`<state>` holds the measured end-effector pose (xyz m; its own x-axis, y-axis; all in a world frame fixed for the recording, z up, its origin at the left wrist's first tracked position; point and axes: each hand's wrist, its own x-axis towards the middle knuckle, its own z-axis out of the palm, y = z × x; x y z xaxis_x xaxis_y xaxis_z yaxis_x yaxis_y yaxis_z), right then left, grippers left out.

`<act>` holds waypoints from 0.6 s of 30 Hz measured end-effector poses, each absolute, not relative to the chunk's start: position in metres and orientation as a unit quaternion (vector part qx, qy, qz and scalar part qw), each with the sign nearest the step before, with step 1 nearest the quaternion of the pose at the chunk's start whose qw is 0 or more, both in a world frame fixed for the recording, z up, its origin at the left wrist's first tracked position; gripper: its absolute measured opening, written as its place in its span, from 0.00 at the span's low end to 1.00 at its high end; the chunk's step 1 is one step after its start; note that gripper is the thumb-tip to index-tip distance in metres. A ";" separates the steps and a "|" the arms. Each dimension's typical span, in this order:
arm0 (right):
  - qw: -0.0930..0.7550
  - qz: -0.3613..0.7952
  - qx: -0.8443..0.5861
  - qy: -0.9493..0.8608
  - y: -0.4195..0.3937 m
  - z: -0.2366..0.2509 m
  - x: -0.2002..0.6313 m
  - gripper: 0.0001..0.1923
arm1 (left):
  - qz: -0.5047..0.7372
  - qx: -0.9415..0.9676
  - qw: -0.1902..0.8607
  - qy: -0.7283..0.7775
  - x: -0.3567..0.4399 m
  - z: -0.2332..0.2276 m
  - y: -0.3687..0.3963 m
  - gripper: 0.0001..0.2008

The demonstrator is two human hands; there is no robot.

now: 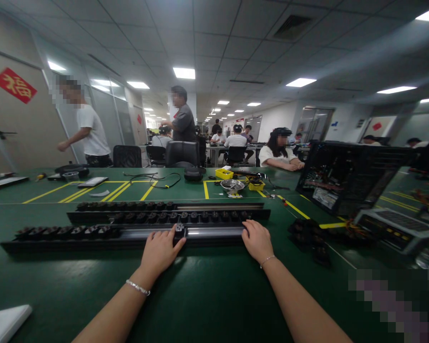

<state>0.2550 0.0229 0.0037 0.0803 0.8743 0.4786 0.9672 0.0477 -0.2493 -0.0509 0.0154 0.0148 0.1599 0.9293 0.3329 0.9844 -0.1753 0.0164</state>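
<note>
In the head view a long black track (214, 232) with a shiny inner channel lies across the green table. My left hand (160, 250) has its thumb and index finger around a small black socket module (179, 230) that sits in the channel. At the track's right end, my right hand (258, 242) grips the edge, its fingertips curled over the top. Several similar modules (62, 232) stand in a row at the left end of this track. Just behind it, a second track (267, 214) carries more modules.
Loose black modules (309, 238) lie to the right, near a power supply (402, 228) and an open computer case (350, 176). Behind the tracks are a metal bowl (232, 185) and a yellow bin (224, 174). A person (280, 151) sits across the table; others are farther back.
</note>
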 end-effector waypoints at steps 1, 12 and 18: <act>0.268 -0.088 -0.684 -0.673 0.023 0.003 0.255 0.19 | -0.134 -0.754 0.101 -0.635 -0.051 0.015 0.015 0.35; 0.261 -0.087 -0.686 -0.673 0.023 0.004 0.255 0.19 | -0.129 -0.752 0.093 -0.640 -0.047 0.016 0.014 0.34; 0.261 -0.087 -0.687 -0.673 0.023 0.004 0.255 0.19 | -0.137 -0.757 0.096 -0.632 -0.046 0.015 0.014 0.35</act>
<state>0.2550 0.0232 0.0040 0.0797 0.8783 0.4714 0.9695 0.0417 -0.2416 -0.0463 0.0139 0.0153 0.1632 0.9302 0.3288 0.9829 -0.1820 0.0270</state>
